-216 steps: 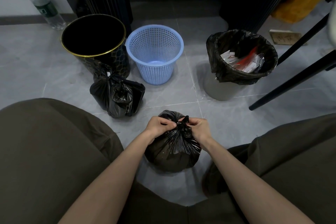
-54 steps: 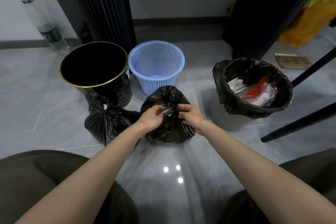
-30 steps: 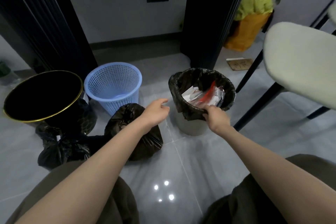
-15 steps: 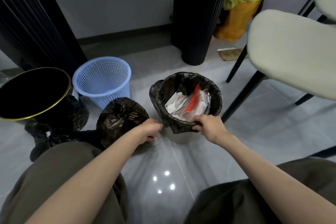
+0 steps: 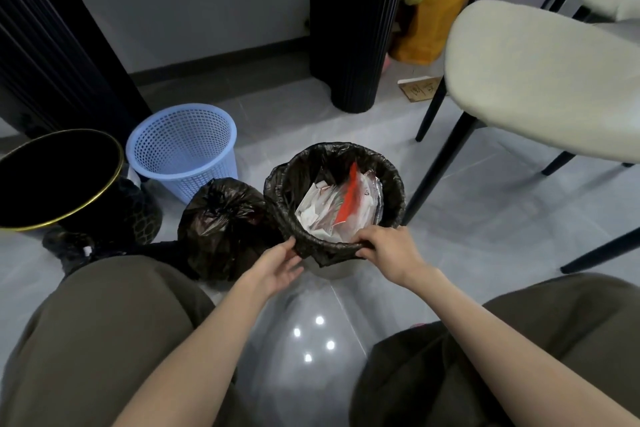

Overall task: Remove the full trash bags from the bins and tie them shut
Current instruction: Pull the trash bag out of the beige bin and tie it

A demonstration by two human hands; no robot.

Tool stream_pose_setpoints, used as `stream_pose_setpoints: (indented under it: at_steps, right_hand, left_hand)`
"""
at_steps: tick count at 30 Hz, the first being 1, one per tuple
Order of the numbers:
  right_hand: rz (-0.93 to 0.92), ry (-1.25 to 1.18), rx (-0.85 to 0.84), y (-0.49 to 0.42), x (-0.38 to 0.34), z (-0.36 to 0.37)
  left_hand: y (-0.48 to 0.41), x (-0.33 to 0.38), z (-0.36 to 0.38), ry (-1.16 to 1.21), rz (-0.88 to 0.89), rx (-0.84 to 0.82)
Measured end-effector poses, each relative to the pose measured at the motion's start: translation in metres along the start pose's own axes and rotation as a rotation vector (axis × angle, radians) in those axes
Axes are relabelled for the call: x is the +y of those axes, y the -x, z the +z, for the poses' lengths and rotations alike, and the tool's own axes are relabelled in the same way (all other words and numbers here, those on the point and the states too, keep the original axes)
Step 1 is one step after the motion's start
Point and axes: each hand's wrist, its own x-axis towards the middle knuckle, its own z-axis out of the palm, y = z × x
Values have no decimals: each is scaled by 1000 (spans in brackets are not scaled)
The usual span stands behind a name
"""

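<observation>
A white bin point(image 5: 331, 270) lined with a black trash bag point(image 5: 391, 180) stands on the floor in front of me, holding white wrappers and a red packet point(image 5: 348, 199). My right hand point(image 5: 388, 250) grips the near rim of that bag. My left hand point(image 5: 277, 269) pinches the folded bag edge at the near left rim. A tied black bag point(image 5: 225, 222) sits just left of the bin. Another tied black bag point(image 5: 74, 248) lies further left, partly hidden by my knee.
An empty blue mesh basket point(image 5: 183, 149) and an empty black bin with a gold rim point(image 5: 65, 184) stand at the left. A cream chair point(image 5: 540, 87) with black legs is close on the right. A black ribbed column point(image 5: 356, 24) rises behind the bin.
I let go of the tied bag beside the blue basket and turned right. Both hands moved to the lined bin and took hold of its bag's near rim.
</observation>
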Motion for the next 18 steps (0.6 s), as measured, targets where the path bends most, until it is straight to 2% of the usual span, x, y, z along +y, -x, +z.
stream_pose_setpoints:
  at_steps: [4, 7, 10, 13, 15, 16, 18]
  right_hand:
    - [21, -6, -9, 3, -5, 4]
    - [70, -83, 36, 6, -8, 12]
    - [246, -478, 300, 17, -27, 21]
    - [662, -799, 551, 25, -50, 28]
    - [1020, -1156, 544, 26, -53, 32]
    - [1156, -1421, 475, 25, -53, 32]
    - [1215, -1926, 267, 26, -51, 30]
  left_hand:
    - [7, -5, -2, 70, 93, 6]
    - [17, -2, -4, 18, 165, 60]
    - [26, 3, -5, -77, 244, 144]
    - [32, 5, -3, -116, 307, 172]
    - [37, 6, -1, -109, 334, 167]
    - [40, 6, 0, -106, 342, 166]
    - [45, 7, -1, -101, 357, 162]
